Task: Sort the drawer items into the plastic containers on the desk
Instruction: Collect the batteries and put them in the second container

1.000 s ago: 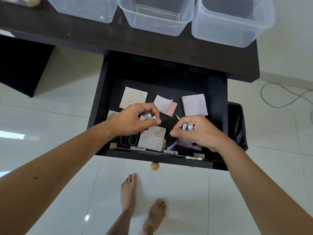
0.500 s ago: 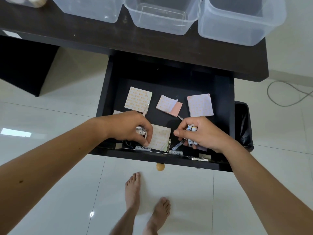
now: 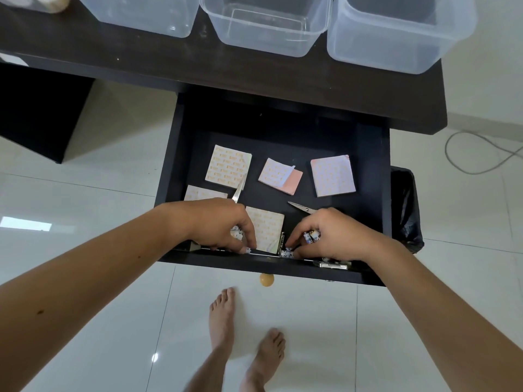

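Head view: both hands, left (image 3: 223,227) and right (image 3: 331,236), clutch small batteries (image 3: 311,236) inside the drawer (image 3: 283,131).

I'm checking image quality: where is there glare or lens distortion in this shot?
Head view: bright window glare on the glossy floor tiles at left; wide-angle bending curves the desk edge and flares the forearms; the drawer interior is dim, its back shadowed.

Drawer (image 3: 368,176): back half bare; sticky pads (image 3: 228,168) mid-floor; scissors (image 3: 302,207), batteries (image 3: 287,252) crowd front edge.
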A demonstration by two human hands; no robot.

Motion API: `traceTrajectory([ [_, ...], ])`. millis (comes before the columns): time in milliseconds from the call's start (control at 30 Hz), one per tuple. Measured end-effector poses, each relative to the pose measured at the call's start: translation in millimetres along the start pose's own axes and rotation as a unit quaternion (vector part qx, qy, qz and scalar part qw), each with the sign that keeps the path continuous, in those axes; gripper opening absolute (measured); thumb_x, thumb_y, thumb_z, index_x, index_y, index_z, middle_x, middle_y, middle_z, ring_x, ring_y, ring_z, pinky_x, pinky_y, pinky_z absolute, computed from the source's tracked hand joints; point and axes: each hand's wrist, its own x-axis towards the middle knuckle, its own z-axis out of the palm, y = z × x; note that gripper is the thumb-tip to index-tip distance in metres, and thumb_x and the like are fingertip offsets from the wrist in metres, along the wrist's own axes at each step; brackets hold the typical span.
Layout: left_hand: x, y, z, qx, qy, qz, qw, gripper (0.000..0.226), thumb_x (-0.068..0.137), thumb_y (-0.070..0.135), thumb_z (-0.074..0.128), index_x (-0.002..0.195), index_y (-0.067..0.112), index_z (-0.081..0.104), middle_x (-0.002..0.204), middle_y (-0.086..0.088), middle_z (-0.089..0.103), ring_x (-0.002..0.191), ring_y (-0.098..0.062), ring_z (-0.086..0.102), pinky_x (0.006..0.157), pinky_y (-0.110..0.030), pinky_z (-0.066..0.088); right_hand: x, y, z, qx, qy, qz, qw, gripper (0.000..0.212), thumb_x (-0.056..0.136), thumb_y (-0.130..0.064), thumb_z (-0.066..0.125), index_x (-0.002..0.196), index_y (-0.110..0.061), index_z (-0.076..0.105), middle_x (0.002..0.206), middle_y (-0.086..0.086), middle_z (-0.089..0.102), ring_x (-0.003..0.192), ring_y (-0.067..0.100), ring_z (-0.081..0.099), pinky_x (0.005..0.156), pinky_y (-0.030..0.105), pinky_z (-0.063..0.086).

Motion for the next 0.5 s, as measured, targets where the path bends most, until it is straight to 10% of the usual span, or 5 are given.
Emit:
traceTrajectory([
  [100,2.7,1.3,3.2,0.044,0.029,-0.007,0.999,0.017,0.093,0.038,0.077,0.110,0.041,0.074,0.131,0.011,0.064,0.121,-0.016,0.060,0.102,-0.036,0.051,2.0,-0.7,1.0,-0.063,-0.016,-0.009,0.998,0.022,0.091,-0.035,0.083,0.113,-0.039,0.082,0.102,-0.024,0.074,0.096,-0.003,0.065,0.084,0.019,0.051],
  [333,1.3,0.2,6.9,0.101,0.041,-0.013,0.994,0.018,0.094,0.041,0.075,0.112,0.043,0.074,0.119,0.017,0.063,0.114,-0.013,0.057,0.088,-0.031,0.045,10.1,1.0,2.9,-0.115,-0.056,-0.014,0.992,0.019,0.094,-0.043,0.076,0.112,-0.044,0.080,0.110,-0.020,0.075,0.104,0.001,0.062,0.094,0.031,0.053],
  [500,3.1,5.9,1.6,0.070,0.011,-0.028,0.997,0.017,0.096,0.038,0.074,0.113,0.040,0.074,0.126,0.014,0.061,0.119,-0.015,0.057,0.098,-0.034,0.047,3.4,1.5,-2.5,-0.045,-0.059,0.000,0.997,0.009,0.092,-0.041,0.080,0.101,-0.043,0.080,0.102,-0.020,0.073,0.091,0.001,0.065,0.079,0.022,0.048],
])
